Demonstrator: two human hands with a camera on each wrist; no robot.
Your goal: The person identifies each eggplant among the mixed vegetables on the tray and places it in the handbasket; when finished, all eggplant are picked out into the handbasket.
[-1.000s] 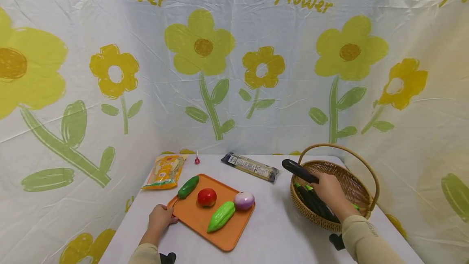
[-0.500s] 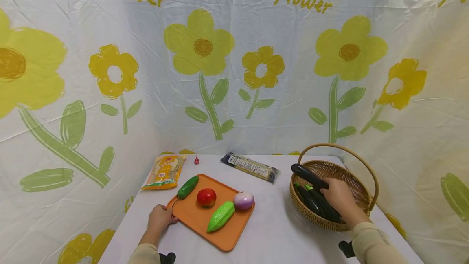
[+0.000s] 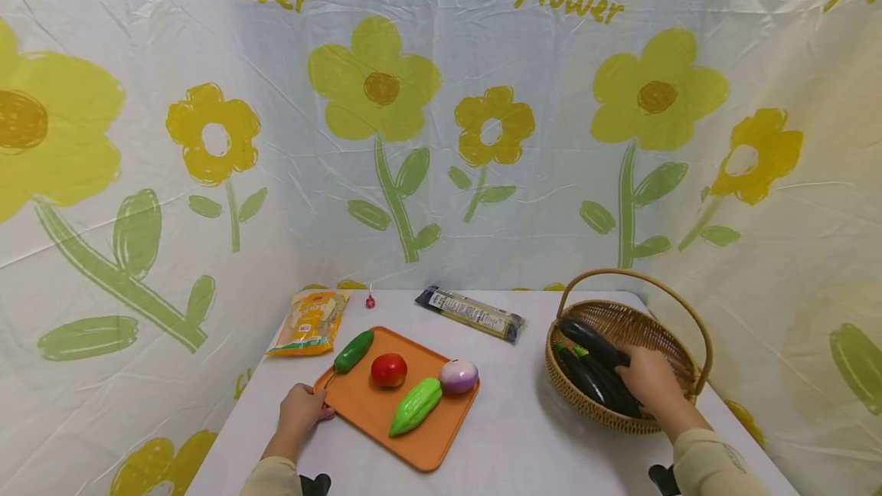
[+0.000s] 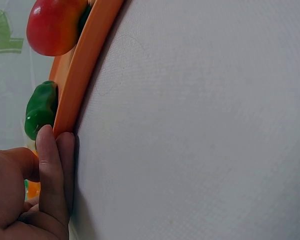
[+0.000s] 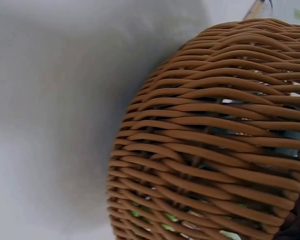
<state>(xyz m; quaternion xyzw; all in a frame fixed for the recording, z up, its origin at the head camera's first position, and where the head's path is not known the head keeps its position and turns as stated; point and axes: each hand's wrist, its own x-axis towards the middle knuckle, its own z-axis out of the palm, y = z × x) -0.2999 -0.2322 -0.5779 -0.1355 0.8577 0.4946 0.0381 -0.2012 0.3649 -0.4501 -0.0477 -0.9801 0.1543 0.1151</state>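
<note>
My left hand (image 3: 301, 408) pinches the near-left corner of an orange tray (image 3: 365, 404); the left wrist view shows the fingers (image 4: 51, 167) at its rim. On the tray lie a green pepper (image 3: 354, 352), a tomato (image 3: 389, 370), a light-green ridged gourd (image 3: 416, 408) and a purple-and-white onion-like vegetable (image 3: 458, 377). At the right, my right hand (image 3: 648, 375) reaches into a wicker basket (image 3: 637, 425) and grips one end of a dark eggplant (image 3: 591, 339). Beneath it lie more dark eggplants (image 3: 586, 379) with green caps. The right wrist view shows only the basket's woven side (image 5: 210, 130), hiding this hand's fingers.
An arched handle (image 3: 671, 298) rises over the basket. Along the back of the white table (image 3: 510, 419) lie an orange food bag (image 3: 313, 325), a small red lollipop-like item (image 3: 370, 301) and a long clear-and-black packet (image 3: 472, 314). Flower-printed cloth hangs around the table.
My right hand has moved right and down with the eggplant, bringing it from over the basket's left rim to inside it. The left hand and tray stay in place.
</note>
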